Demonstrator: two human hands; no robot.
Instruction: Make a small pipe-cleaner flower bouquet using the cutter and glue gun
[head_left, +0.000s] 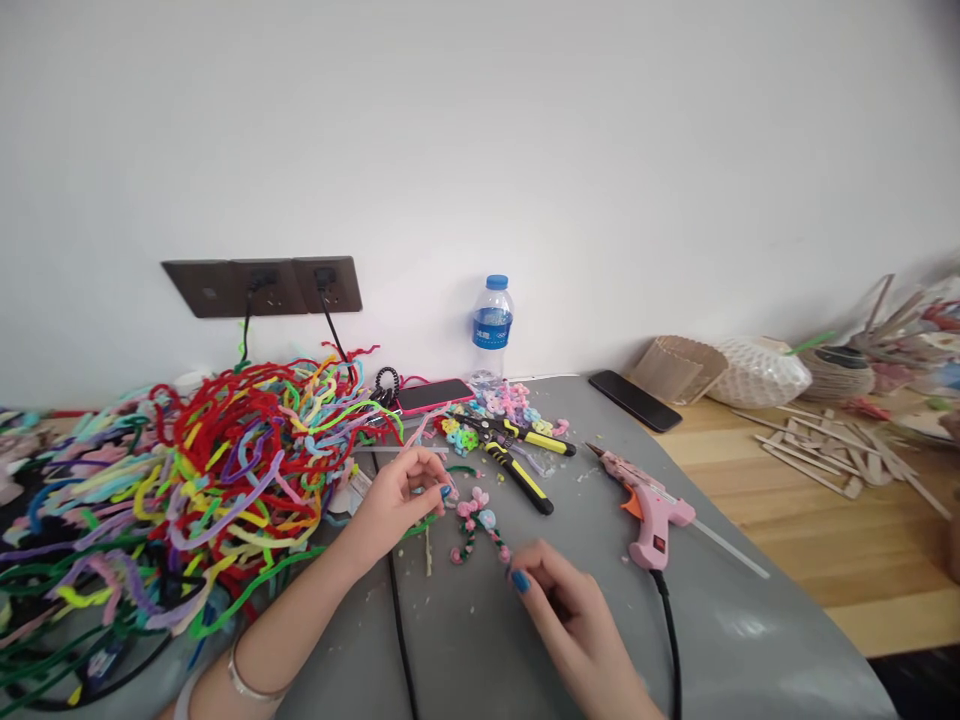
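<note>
My left hand (409, 495) is closed in a pinch on a light pink pipe cleaner (421, 428), whose length rises behind the fingers. Just right of it lies a small pipe-cleaner flower piece (480, 518) with pink and pale blue blooms and two green-and-pink twisted strands. My right hand (566, 605) has its thumb and forefinger pressed together close to the end of the right strand; what sits between them, if anything, is hidden. Behind the flower piece are yellow-and-black pliers (521, 470) and a heap of small pastel curled pieces (510, 400).
A large tangle of coloured pipe cleaners (247, 450) covers the left side. A pink glue gun (652, 510) with a cord lies at right. Behind are a water bottle (493, 325), a pink-edged phone (435, 396) and a black phone (634, 399). Wooden sticks (832, 450) lie far right.
</note>
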